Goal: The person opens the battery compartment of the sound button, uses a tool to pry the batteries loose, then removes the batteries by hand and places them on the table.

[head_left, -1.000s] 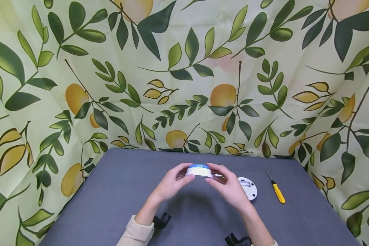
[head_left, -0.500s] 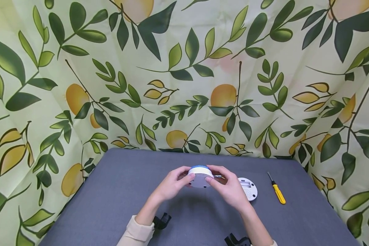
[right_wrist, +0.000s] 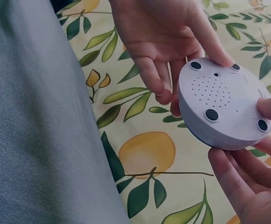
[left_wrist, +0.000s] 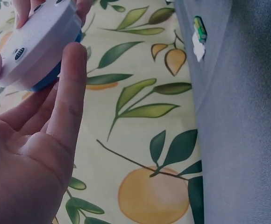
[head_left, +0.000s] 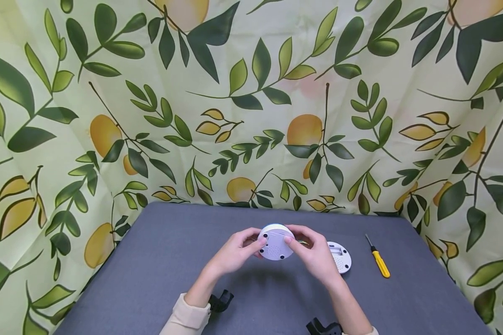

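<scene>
Both hands hold up a round white-and-blue device point(head_left: 276, 249) above the grey table. Its white underside, with speaker holes and dark rubber feet, faces the person; the blue top shows only as a thin edge. On its left side, my left hand point(head_left: 234, 252) grips with the thumb on the underside and fingers behind the rim. Opposite it, my right hand point(head_left: 316, 256) has its thumb on the base and fingers curled behind. The right wrist view shows the underside point(right_wrist: 224, 100) closely, with a closed cover near the right thumb.
A second round white unit point(head_left: 343, 265), its battery slot exposed, lies beyond the right wrist. Farther right is a yellow-handled screwdriver point(head_left: 380, 264). A small green-and-white item point(left_wrist: 199, 30) lies on the table point(head_left: 172, 260). Patterned cloth point(head_left: 251, 153) hangs around the table.
The device has tilted in both hands: earlier its side and blue top showed, and now its underside faces the person. The hands keep nearly the same place; the other items have not moved.
</scene>
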A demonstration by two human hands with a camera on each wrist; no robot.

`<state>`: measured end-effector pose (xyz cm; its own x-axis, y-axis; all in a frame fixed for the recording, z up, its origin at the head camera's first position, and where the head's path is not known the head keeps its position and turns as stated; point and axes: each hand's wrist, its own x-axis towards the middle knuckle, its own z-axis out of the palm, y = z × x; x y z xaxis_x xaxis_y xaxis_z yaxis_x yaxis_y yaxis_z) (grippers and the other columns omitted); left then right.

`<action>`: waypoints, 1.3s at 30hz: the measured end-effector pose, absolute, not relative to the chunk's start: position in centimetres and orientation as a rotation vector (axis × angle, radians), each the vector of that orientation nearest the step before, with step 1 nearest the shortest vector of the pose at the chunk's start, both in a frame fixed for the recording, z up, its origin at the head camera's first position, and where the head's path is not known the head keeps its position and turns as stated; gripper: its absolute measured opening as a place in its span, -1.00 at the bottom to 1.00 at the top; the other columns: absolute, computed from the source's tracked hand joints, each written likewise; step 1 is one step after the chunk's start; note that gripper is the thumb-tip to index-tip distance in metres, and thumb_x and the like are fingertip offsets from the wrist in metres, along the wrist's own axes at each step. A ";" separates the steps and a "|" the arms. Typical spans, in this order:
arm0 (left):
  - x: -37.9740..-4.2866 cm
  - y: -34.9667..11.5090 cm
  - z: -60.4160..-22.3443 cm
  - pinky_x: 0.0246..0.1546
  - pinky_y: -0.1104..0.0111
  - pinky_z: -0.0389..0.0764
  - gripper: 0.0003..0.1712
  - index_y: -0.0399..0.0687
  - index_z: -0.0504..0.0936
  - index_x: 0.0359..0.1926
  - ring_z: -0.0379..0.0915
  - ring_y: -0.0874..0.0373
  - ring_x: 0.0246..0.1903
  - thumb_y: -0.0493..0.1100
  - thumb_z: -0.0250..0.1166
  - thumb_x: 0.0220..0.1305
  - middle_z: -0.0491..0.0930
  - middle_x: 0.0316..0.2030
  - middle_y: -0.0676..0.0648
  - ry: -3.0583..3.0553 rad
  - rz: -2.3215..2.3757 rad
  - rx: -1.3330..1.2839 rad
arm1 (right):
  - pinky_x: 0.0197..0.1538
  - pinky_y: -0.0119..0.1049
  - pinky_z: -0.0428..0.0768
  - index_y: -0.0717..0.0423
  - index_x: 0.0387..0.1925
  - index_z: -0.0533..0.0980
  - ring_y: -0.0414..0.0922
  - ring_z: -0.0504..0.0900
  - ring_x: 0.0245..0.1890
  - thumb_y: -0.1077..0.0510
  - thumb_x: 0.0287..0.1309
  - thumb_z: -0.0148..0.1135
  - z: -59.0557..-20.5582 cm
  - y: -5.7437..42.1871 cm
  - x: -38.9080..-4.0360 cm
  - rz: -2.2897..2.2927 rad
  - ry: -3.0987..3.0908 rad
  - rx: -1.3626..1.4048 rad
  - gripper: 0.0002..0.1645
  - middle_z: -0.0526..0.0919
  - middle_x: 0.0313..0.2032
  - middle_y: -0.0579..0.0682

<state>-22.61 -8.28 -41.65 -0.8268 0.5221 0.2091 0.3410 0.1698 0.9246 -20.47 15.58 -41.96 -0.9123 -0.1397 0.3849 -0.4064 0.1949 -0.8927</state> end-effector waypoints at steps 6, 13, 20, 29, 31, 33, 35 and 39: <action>-22.6 -8.1 -41.8 -0.11 0.27 0.65 -0.66 -0.18 0.59 0.14 0.61 0.14 -0.24 -0.10 0.25 0.47 0.66 -0.11 -0.06 2.359 1.708 0.833 | -0.10 -0.33 0.64 0.17 0.05 0.67 -0.13 0.68 -0.13 0.15 0.27 0.38 -41.9 15.5 -20.4 1.776 -2.275 0.451 -0.66 0.74 -0.11 0.03; -22.5 -7.9 -41.9 0.01 0.29 0.62 -0.52 -0.17 0.55 0.24 0.59 0.09 -0.05 -0.11 0.36 0.38 0.63 -0.02 -0.09 2.432 1.768 0.836 | -0.13 -0.38 0.64 0.25 0.02 0.68 -0.14 0.68 -0.18 0.15 0.25 0.41 -41.9 15.3 -20.3 1.823 -2.293 0.339 -0.64 0.75 -0.11 0.10; -22.3 -7.7 -42.1 0.05 0.20 0.62 -0.40 -0.08 0.50 0.31 0.51 0.01 0.05 -0.17 0.44 0.28 0.57 0.08 0.00 2.490 1.781 0.954 | -0.24 -0.33 0.68 0.29 0.01 0.67 -0.10 0.65 -0.29 0.12 0.26 0.41 -41.9 15.1 -20.4 1.909 -2.296 0.233 -0.62 0.73 -0.16 0.13; -22.2 -7.6 -42.3 0.13 0.22 0.57 -0.03 0.06 0.25 0.51 0.39 0.09 0.16 -0.08 0.55 0.14 0.41 0.25 0.04 2.424 1.674 1.054 | -0.35 -0.27 0.69 0.33 -0.07 0.68 -0.07 0.65 -0.40 0.06 0.29 0.38 -41.8 15.0 -20.5 1.986 -2.300 0.122 -0.62 0.69 -0.29 0.12; -22.2 -7.5 -42.4 0.14 0.22 0.56 0.05 0.05 0.19 0.54 0.42 0.10 0.14 -0.08 0.57 0.11 0.38 0.28 0.03 2.410 1.659 1.039 | -0.35 -0.27 0.69 0.34 -0.10 0.68 -0.06 0.65 -0.44 0.06 0.29 0.37 -41.7 14.9 -20.5 2.011 -2.299 0.112 -0.62 0.68 -0.32 0.11; -22.2 -7.4 -42.6 0.13 0.24 0.55 0.10 0.06 0.15 0.55 0.45 0.13 0.11 -0.06 0.58 0.09 0.37 0.30 0.04 2.415 1.651 1.011 | -0.35 -0.25 0.70 0.36 -0.12 0.67 -0.04 0.67 -0.48 0.06 0.29 0.37 -41.7 14.7 -20.5 2.044 -2.297 0.117 -0.62 0.68 -0.36 0.11; -22.2 -7.2 -42.6 0.11 0.26 0.55 0.12 0.10 0.13 0.56 0.48 0.14 0.06 -0.04 0.59 0.08 0.38 0.29 0.05 2.423 1.653 0.982 | -0.34 -0.23 0.71 0.38 -0.13 0.66 -0.01 0.70 -0.51 0.07 0.30 0.36 -41.8 14.5 -20.5 2.071 -2.299 0.124 -0.62 0.69 -0.39 0.12; -22.1 -7.0 -42.6 0.07 0.30 0.54 0.17 0.15 0.09 0.57 0.48 0.17 0.03 -0.01 0.60 0.06 0.41 0.26 0.08 2.421 1.663 0.944 | -0.33 -0.18 0.72 0.41 -0.13 0.63 0.05 0.71 -0.54 0.10 0.29 0.37 -41.8 14.2 -20.4 2.110 -2.289 0.150 -0.62 0.69 -0.42 0.13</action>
